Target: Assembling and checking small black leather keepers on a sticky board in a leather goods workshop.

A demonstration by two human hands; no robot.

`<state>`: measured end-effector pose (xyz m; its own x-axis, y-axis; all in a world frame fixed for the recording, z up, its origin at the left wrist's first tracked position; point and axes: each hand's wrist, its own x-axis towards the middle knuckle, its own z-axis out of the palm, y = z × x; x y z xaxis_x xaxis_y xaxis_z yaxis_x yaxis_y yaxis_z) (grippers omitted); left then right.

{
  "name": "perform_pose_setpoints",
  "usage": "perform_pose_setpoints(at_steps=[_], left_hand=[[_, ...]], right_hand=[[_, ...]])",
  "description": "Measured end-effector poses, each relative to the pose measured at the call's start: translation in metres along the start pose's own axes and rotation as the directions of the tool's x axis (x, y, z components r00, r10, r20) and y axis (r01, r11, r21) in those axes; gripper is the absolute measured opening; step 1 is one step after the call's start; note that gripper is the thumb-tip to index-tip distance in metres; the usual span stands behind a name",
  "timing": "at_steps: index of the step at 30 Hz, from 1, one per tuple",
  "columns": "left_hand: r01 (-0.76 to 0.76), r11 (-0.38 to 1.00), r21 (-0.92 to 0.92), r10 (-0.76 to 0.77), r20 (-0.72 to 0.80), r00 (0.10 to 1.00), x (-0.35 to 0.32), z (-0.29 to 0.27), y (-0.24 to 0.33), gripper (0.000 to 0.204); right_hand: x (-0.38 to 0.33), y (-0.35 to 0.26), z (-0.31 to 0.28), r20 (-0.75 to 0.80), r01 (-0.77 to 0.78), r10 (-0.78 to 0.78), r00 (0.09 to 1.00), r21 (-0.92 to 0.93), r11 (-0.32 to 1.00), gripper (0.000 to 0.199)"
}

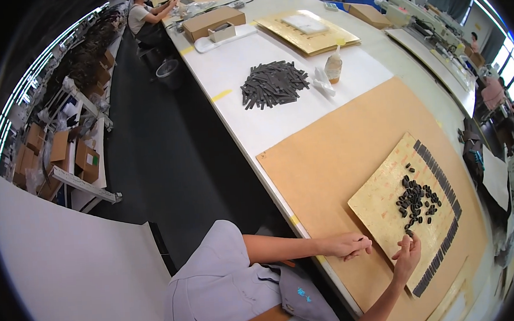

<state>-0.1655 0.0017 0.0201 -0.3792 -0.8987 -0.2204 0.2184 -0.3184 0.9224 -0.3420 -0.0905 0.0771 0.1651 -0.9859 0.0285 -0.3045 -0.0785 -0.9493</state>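
A yellowish board (pixel 376 188) lies at an angle in front of me, with a heap of small black rolled loops (pixel 412 198) on it. Short dark strips (pixel 440 173) stand side by side along its far and right edges. My right hand (pixel 408 256) is over the board's near part, its fingertips pinching a small black loop (pixel 409 232). Just left of the board, my left hand (pixel 347 246) is closed, with a tiny dark bit at its fingertips too small to name.
Brown paper (pixel 310 163) covers the table under the board. Farther off are a pile of dark strips (pixel 273 84), a glue bottle (pixel 333 67), crumpled tissue (pixel 322 83), stacked yellow boards (pixel 308 34) and a cardboard box (pixel 213 23). A co-worker (pixel 145 17) sits at the far left.
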Motion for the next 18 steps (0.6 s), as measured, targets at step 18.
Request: perform_pose_setpoints(at_steps=[18], left_hand=[[-0.400, 0.907, -0.128, 0.359, -0.261, 0.896, 0.008, 0.030, -0.018, 0.050]], right_hand=[[-0.074, 0.029, 0.040, 0.417, -0.272, 0.079, 0.906, 0.428, 0.862, 0.009]])
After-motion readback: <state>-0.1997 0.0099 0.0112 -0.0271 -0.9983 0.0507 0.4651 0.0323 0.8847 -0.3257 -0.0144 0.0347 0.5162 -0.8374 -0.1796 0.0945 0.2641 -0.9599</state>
